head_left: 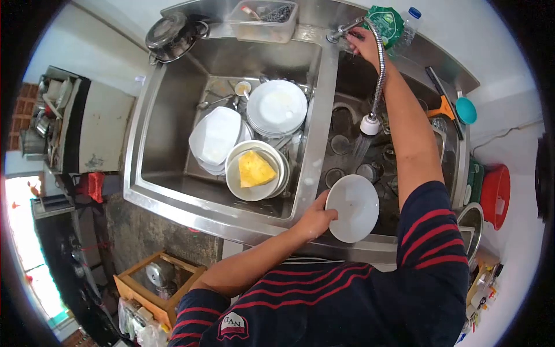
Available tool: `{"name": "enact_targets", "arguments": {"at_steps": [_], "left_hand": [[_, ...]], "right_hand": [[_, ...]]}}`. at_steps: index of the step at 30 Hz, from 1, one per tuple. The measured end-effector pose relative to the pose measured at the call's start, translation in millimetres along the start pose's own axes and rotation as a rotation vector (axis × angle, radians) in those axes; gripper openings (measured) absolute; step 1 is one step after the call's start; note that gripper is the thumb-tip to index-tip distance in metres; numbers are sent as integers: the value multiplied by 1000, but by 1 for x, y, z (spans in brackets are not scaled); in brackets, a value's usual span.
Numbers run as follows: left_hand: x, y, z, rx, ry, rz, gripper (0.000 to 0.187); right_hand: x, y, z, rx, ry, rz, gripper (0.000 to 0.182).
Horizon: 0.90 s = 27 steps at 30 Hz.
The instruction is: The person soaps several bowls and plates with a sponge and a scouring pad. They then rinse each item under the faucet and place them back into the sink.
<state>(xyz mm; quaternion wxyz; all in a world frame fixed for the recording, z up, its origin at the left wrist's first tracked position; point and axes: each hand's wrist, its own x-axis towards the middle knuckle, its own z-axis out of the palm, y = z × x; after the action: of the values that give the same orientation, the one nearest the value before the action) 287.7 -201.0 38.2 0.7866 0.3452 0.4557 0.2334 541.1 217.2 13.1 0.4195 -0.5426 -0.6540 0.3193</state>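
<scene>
My left hand grips the near-left rim of a white bowl, which is tilted over the front of the right sink basin. My right hand reaches to the back of the sink, its fingers closed around the faucet. From there a flexible metal hose arches down to a white spray head. Water streams from it into the right basin, just beyond the bowl. Several glasses stand in that basin under the spray.
The left basin holds stacked white plates, square dishes and bowls with a yellow sponge on top. Behind are a lidded pot, a plastic tub and a green packet. An orange-and-black squeegee lies right.
</scene>
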Motion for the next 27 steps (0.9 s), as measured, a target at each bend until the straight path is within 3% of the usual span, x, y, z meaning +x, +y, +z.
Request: {"name": "enact_targets", "arguments": {"at_steps": [4, 9, 12, 15, 16, 19, 21, 23, 25, 27], "left_hand": [[3, -3, -2, 39, -7, 37, 53], [5, -1, -3, 40, -30, 30, 56], [7, -5, -3, 73, -29, 7, 59], [6, -6, -3, 45, -41, -18, 61], [3, -5, -4, 18, -62, -15, 62], [-13, 10, -16, -24, -73, -26, 62], [-27, 16, -34, -110, -74, -76, 62], [-45, 22, -56, -230, -29, -86, 60], [-56, 21, -100, -195, 10, -54, 66], [-71, 29, -136, -388, 208, -77, 53]], "right_hand": [[-7, 3, 2, 44, -16, -66, 41], [-8, -8, 3, 230, -72, 115, 39], [-1, 17, 13, 421, -74, 140, 29], [14, 38, 2, 625, -203, 312, 26], [-6, 15, 6, 530, -73, 474, 28], [-32, -17, -2, 495, 2, 507, 30], [-46, -1, -22, 319, 143, 332, 27], [-84, -30, -36, 181, 536, 197, 29], [-147, -113, -24, -20, 770, -33, 17], [-198, -167, 9, -237, 809, -200, 14]]}}
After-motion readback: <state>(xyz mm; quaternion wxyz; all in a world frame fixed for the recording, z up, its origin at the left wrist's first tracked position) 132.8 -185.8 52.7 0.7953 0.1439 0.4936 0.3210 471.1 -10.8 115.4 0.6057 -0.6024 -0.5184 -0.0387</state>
